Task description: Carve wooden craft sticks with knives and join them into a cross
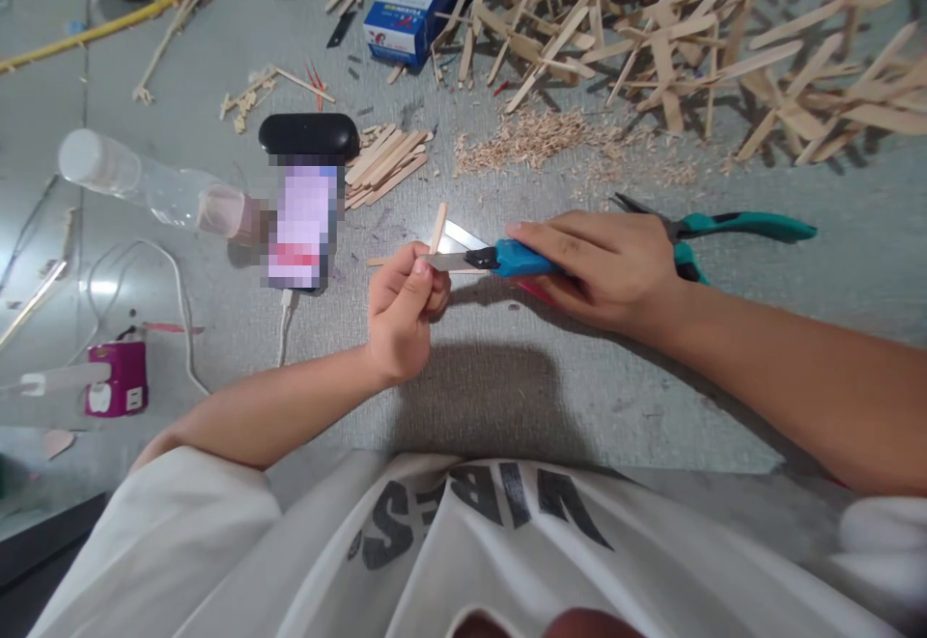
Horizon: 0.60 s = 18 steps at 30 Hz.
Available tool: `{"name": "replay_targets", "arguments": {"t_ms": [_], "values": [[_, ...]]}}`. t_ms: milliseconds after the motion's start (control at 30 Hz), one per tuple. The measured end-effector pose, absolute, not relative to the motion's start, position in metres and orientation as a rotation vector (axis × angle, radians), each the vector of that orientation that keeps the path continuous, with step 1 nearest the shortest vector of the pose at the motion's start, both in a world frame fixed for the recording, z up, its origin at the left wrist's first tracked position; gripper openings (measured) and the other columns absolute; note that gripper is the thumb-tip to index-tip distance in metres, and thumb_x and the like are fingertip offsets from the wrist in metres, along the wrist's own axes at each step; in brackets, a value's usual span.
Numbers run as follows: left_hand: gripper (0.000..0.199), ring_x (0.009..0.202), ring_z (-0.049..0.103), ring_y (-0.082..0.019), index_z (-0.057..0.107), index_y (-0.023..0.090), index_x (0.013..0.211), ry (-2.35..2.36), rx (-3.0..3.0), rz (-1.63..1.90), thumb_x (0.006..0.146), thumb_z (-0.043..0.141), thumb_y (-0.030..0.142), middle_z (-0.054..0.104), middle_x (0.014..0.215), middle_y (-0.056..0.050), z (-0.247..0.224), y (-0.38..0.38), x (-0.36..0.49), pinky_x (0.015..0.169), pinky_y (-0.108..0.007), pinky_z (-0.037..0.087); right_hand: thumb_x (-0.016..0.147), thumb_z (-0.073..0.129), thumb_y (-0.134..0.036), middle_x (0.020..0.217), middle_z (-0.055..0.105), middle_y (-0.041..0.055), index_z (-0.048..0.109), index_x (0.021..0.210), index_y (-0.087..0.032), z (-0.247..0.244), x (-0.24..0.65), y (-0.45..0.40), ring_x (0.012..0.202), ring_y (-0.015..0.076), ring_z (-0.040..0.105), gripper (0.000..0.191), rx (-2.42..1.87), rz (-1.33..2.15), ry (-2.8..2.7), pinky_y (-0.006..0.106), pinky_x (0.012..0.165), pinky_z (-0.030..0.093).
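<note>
My left hand (406,305) is closed, pinching a wooden craft stick (438,226) whose end points up past the fingers. My right hand (608,266) wraps round a knife with a blue handle (522,258). Its metal blade (453,262) reaches left to the thumb and fingertips of my left hand, against or very near the stick; exact contact is hidden. A shiny flat metal strip (463,233) lies just behind the blade. Beyond my right wrist rest needle-nose pliers with green handles (753,224), partly covered by the hand.
A large heap of craft sticks (673,30) spreads across the far right, with wood shavings (528,139) before it. Left of my hands are a stick bundle (391,163), a phone (304,223) on a cable, a black case (308,135) and a lying plastic bottle (163,184). A blue box (416,1) stands behind.
</note>
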<state>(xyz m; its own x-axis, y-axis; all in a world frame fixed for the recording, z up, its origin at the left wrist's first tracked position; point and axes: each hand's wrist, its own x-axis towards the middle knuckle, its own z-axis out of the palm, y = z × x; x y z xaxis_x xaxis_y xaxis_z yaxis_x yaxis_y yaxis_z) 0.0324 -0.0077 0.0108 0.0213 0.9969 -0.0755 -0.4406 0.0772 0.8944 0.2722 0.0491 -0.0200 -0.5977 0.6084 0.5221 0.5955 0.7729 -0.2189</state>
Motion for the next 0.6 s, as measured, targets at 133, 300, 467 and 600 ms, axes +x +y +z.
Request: {"name": "replay_targets", "arguments": {"t_ms": [133, 300, 467, 600], "values": [[0.051, 0.045, 0.016, -0.005, 0.052, 0.022, 0.074, 0.831, 0.83, 1.374, 0.1, 0.081, 0.056, 0.024, 0.054, 0.011, 0.009, -0.008, 0.032, 0.046, -0.021, 0.019, 0.116, 0.055, -0.051, 0.096, 0.084, 0.0079, 0.078, 0.142, -0.025, -0.018, 0.272, 0.049, 0.076, 0.0194, 0.074, 0.043, -0.821, -0.004, -2.346, 0.033, 0.064, 0.049], [0.051, 0.045, 0.018, -0.005, 0.054, 0.021, 0.075, 0.808, 0.857, 1.398, 0.101, 0.08, 0.055, 0.027, 0.054, 0.011, 0.006, -0.008, 0.031, 0.045, -0.019, 0.022, 0.116, 0.058, -0.045, 0.096, 0.084, 0.0065, 0.077, 0.141, -0.024, -0.01, 0.271, 0.051, 0.074, 0.0181, 0.074, 0.037, -0.758, -0.016, -2.369, 0.032, 0.062, 0.049], [0.045, 0.046, 0.024, -0.005, 0.058, 0.02, 0.076, 0.819, 0.904, 1.458, 0.105, 0.077, 0.049, 0.036, 0.056, 0.009, 0.006, -0.009, 0.032, 0.046, -0.018, 0.025, 0.118, 0.057, -0.042, 0.09, 0.082, 0.0044, 0.074, 0.136, -0.021, 0.0, 0.269, 0.054, 0.07, 0.0167, 0.072, 0.033, -0.661, 0.023, -2.404, 0.031, 0.061, 0.049], [0.039, 0.048, 0.029, -0.005, 0.065, 0.019, 0.08, 0.8, 1.019, 1.498, 0.108, 0.073, 0.043, 0.041, 0.058, 0.007, 0.007, -0.011, 0.033, 0.048, -0.019, 0.025, 0.118, 0.055, -0.039, 0.089, 0.08, 0.0033, 0.071, 0.134, -0.021, 0.002, 0.267, 0.054, 0.069, 0.0163, 0.072, 0.028, -0.619, 0.111, -2.359, 0.03, 0.061, 0.049]]}}
